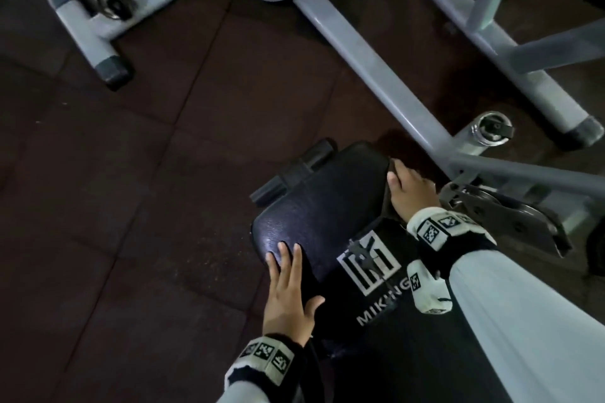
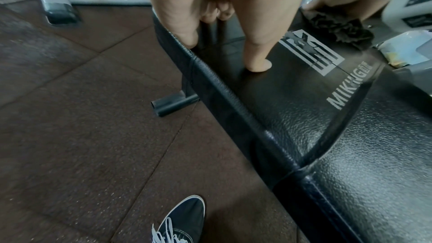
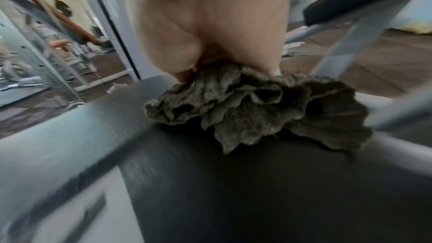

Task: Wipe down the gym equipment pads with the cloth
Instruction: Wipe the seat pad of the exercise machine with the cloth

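Note:
A black textured bench pad (image 1: 320, 206) with a white logo runs from the lower right toward the middle. My left hand (image 1: 288, 291) rests flat on its near left edge, fingers straight; in the left wrist view the thumb (image 2: 257, 60) presses on the pad (image 2: 292, 103). My right hand (image 1: 411, 195) is curled over the pad's far right edge, gripping a crumpled dark grey-brown cloth (image 1: 387, 199) against it. The bunched cloth (image 3: 257, 108) spills out from under that hand (image 3: 210, 25) onto the blurred pad (image 3: 233, 191). Its fingers are hidden. The cloth (image 2: 339, 25) also shows beyond the logo.
Grey machine frame tubes (image 1: 376, 69) cross the dark rubber floor (image 1: 131, 206) just beyond the pad. A metal pivot plate (image 1: 510, 209) sits close to my right wrist. The bench's black foot bar (image 1: 294, 170) sticks out left. My shoe (image 2: 182, 223) stands beside the bench.

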A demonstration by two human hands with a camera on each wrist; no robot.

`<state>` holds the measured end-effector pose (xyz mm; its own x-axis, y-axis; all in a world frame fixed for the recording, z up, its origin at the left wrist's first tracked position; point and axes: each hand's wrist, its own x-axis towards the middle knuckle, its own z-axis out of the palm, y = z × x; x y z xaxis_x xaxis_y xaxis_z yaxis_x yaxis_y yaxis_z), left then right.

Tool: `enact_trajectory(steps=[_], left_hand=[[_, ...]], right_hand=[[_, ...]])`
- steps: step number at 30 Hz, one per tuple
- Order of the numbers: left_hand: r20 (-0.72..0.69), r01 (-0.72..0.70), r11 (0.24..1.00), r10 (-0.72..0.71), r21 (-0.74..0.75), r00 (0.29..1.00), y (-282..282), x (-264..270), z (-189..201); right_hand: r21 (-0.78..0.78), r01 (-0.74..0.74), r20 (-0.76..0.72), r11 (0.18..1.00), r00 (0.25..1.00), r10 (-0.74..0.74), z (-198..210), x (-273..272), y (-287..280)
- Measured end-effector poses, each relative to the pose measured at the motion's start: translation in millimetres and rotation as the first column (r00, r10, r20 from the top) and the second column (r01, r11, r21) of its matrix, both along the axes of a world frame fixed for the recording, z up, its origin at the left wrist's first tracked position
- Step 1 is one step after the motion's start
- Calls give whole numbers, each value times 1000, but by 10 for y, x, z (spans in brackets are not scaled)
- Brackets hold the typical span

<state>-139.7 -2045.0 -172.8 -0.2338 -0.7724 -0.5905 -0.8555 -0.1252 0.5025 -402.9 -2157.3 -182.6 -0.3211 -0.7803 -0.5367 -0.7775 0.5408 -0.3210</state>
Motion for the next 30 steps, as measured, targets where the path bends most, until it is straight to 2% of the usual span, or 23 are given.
enact_trajectory(steps=[5,9,11,13,18,20,24,27,30], left_hand=[[-21,0,1000,-1,-24,1000,14,18,-11],[-32,0,1000,-1,-25,999,37,47,-14],[-45,6,999,-8,-40,999,52,65,-30],[-75,5,998,-9,-60,997,57,64,-52],[-105,-25,996,17,-80,994,102,87,-186],[-97,-39,997,32,-68,995,116,86,-214],[-107,-42,997,35,-65,994,120,80,-199],[-136,-29,996,17,-87,991,96,63,-147],[-134,-27,996,16,-80,991,61,77,-93]], right_hand=[[10,-107,-62,994,992,107,-186,135,-358],[-15,-299,-195,954,937,290,-111,429,-570],[18,-489,-242,872,844,478,-19,683,-650],[52,-636,-207,770,748,631,31,1007,-630],[-7,-783,-41,622,621,782,98,1868,-310],[-12,-804,-1,594,594,804,94,2012,-245],[-29,-812,1,583,584,812,53,1856,-294],[-36,-729,-78,684,684,725,14,1541,-311],[-116,-618,-130,778,786,605,-22,1312,-191]])
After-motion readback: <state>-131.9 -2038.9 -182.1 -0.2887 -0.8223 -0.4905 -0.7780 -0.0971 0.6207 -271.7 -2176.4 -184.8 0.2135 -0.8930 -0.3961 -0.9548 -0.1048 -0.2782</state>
